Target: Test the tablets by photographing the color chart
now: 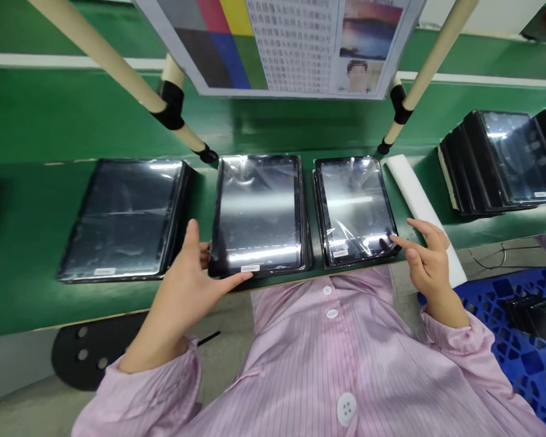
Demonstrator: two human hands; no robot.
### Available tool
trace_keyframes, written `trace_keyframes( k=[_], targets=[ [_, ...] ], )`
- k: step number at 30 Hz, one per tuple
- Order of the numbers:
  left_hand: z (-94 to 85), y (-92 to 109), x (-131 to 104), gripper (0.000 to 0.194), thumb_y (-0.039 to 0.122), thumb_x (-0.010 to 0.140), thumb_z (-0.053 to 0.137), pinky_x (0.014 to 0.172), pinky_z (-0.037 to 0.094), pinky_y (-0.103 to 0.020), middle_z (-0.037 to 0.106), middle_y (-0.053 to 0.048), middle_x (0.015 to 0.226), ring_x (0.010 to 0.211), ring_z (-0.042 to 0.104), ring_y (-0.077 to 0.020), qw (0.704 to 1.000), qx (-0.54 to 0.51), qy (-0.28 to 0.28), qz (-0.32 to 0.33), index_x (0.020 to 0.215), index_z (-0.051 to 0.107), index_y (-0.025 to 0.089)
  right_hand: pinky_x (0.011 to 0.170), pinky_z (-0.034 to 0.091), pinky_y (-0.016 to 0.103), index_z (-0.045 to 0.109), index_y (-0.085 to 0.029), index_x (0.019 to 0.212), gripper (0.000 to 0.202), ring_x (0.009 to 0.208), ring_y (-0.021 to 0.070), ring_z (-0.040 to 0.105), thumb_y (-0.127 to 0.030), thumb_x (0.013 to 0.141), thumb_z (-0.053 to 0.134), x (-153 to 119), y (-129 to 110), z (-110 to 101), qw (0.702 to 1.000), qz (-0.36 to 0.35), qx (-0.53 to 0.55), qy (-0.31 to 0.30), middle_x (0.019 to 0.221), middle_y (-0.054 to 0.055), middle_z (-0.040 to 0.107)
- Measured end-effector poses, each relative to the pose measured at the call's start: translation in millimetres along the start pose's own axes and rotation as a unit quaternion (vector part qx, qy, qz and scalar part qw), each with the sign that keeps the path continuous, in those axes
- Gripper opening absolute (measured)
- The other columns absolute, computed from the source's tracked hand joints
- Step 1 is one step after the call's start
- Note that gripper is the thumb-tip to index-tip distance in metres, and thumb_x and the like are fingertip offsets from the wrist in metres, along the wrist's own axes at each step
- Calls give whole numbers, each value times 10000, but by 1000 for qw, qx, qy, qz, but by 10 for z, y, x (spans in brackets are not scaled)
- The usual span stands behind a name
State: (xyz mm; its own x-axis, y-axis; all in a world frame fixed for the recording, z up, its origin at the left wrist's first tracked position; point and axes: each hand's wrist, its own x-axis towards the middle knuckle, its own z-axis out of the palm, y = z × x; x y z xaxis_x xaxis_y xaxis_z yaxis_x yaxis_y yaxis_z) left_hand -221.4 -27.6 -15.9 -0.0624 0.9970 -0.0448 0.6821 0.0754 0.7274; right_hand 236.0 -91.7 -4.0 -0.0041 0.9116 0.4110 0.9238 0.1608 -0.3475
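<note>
Panel stack (260,209) beside left hand (185,285), thumb probably against near edge.

Pink pinstripe top (300,364), white buttons (346,409) and all
Thin darker stripes are run lengthwise down the pale pink fabric, and the front is done up with round buttons, a chunky four-hole one included. Both long sleeves (150,394) are kinda bunched above the wrists, with gathered cuffs (475,332); left hand (186,285) and right hand (430,261) are left bare.
</note>
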Motion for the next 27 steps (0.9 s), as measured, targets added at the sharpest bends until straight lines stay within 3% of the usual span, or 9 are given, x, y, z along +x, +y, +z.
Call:
trace_keyframes(
  k=[2, 4, 7, 10, 14, 17, 20, 24, 27],
  targets=[
    [-43, 37, 33, 1462, 544, 488, 1052, 939, 597, -505, 661, -98, 1206, 985, 691, -307, 996, -46, -8, -70, 1702, 286, 272, 1107, 456, 533, 852, -303, 1136, 518, 1308, 306, 623, -394, 1092, 343, 39, -22, -38, 1000, 5, 10, 27, 1408, 101, 670],
    [-69, 108, 80, 1310, 530, 506, 1047, 885, 601, -404, 687, -50, 1111, 965, 689, -252, 982, -152, 12, -111, 1629, 419, 286, 1085, 468, 519, 845, -289, 1152, 498, 1275, 303, 644, -387, 1092, 360, 94, -66, -64, 999, -2, 24, 46, 1380, 111, 685],
    [-68, 260, 178, 775, 621, 701, 919, 691, 566, -282, 718, -6, 921, 824, 662, -188, 933, -326, 50, -148, 1342, 678, 259, 1073, 474, 513, 837, -292, 1161, 463, 1270, 301, 647, -381, 1090, 388, 206, -187, -39, 997, -26, 57, 34, 1356, 105, 703],
    [-36, 417, 268, 421, 516, 832, 832, 533, 499, -240, 764, 29, 844, 692, 651, -169, 899, -388, 52, -197, 1161, 746, 268, 1077, 463, 528, 833, -303, 1156, 448, 1275, 303, 644, -398, 1094, 399, 359, -378, 75, 994, -62, 92, 8, 1322, 94, 720],
    [-21, 554, 289, 501, 292, 717, 916, 607, 588, -237, 831, 3, 951, 729, 740, -171, 857, -475, 6, -199, 1193, 768, 245, 1059, 468, 553, 828, -279, 1162, 457, 1252, 310, 653, -433, 1108, 401, 637, -692, 287, 984, -122, 120, -47, 1309, 119, 725],
    [-46, 639, 202, 635, 274, 633, 979, 673, 629, -232, 845, -61, 1034, 814, 790, -195, 828, -537, -16, -160, 1231, 779, 201, 1102, 469, 617, 753, -241, 1347, 476, 1336, 365, 616, -486, 1098, 429, 849, -903, 405, 976, -118, 134, -121, 1434, 175, 671],
    [-80, 750, 57, 644, 322, 668, 984, 783, 668, -276, 839, -72, 1147, 916, 810, -215, 812, -571, -19, -118, 1271, 776, 235, 1120, 499, 639, 543, -221, 1580, 635, 1331, 375, 631, -590, 1071, 456, 981, -1071, 459, 961, -72, 214, -160, 1466, 197, 653],
    [-108, 910, -89, 535, 382, 780, 912, 951, 671, -419, 811, -55, 1260, 1047, 805, -258, 806, -589, -29, -39, 1292, 766, 328, 1102, 555, 575, 376, -288, 1670, 743, 1253, 320, 679, -681, 1044, 456, 1033, -1276, 466, 909, -30, 412, -58, 1417, 140, 677],
    [-78, 1017, -97, 529, 412, 801, 888, 998, 654, -466, 802, -51, 1267, 1146, 776, -284, 819, -572, -26, 19, 1309, 750, 367, 1094, 581, 532, 333, -301, 1681, 762, 1395, 316, 604, -711, 1041, 391, 1101, -1400, 454, 853, -17, 521, 29, 1450, 128, 645]
  ],
)
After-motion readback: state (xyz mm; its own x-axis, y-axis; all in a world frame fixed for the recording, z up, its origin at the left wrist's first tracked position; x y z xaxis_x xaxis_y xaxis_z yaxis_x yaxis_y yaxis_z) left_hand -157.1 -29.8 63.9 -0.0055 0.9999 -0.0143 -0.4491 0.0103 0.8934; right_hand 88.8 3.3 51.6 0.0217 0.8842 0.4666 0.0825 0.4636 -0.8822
